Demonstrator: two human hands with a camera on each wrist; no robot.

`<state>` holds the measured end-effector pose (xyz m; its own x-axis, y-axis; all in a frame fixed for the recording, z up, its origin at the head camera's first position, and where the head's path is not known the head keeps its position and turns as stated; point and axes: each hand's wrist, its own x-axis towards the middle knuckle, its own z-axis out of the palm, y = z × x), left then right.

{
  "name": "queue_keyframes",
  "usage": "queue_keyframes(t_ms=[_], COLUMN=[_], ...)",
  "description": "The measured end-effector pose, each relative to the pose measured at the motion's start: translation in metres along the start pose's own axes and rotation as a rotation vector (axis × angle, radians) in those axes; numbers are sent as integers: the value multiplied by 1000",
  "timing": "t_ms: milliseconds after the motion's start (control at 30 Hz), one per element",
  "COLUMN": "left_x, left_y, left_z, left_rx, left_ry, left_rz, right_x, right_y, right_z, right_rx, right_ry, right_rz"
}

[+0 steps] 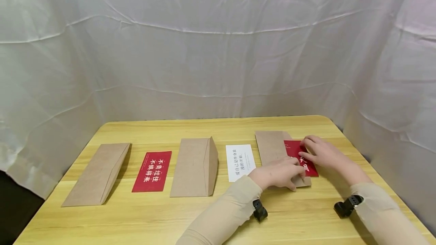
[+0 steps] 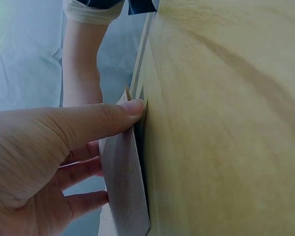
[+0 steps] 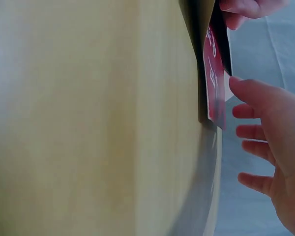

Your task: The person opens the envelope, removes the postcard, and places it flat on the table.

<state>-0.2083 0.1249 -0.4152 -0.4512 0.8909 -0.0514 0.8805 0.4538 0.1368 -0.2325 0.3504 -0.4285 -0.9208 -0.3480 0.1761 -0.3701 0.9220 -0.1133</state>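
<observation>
Part of a red card point(image 1: 291, 147) with white lettering sticks out from the right side of a brown paper envelope point(image 1: 270, 144); the rest is hidden inside. My left hand point(image 1: 281, 172) grips the envelope near its front end. In the left wrist view the thumb lies over the edge of the envelope point(image 2: 122, 172), with the other fingers on its opposite face. My right hand point(image 1: 321, 153) is at the card's outer edge, fingers spread and loosely bent. The right wrist view has its thumb tip close by the red card point(image 3: 214, 81), between the envelope's parted sides.
Left of the hands lie a white card point(image 1: 240, 162) with dark lettering, a brown envelope point(image 1: 189, 167) with a raised flap, another red card point(image 1: 151, 171) and a further envelope point(image 1: 95, 175). All rest on a wooden table point(image 1: 143, 222), backed by a pale curtain point(image 1: 211, 63).
</observation>
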Motion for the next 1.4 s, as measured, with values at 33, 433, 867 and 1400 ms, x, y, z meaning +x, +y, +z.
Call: queue_keyframes(t_ms=[33,433,867,1400], left_x=[0,-1,-1,-2], left_y=[0,2,2,3], left_z=[0,-3,-4,-5], left_rx=[2,9,43,112], left_ry=[-1,-5,-4,3], left_rz=[0,16,4,-19], right_x=[2,22,30,36], right_y=[1,-3,-6,-4], right_z=[1,5,5,6], right_rx=[-9,-76,-108,-93], right_ry=[8,-80,-111,-75], right_rz=[-2,72,110,76])
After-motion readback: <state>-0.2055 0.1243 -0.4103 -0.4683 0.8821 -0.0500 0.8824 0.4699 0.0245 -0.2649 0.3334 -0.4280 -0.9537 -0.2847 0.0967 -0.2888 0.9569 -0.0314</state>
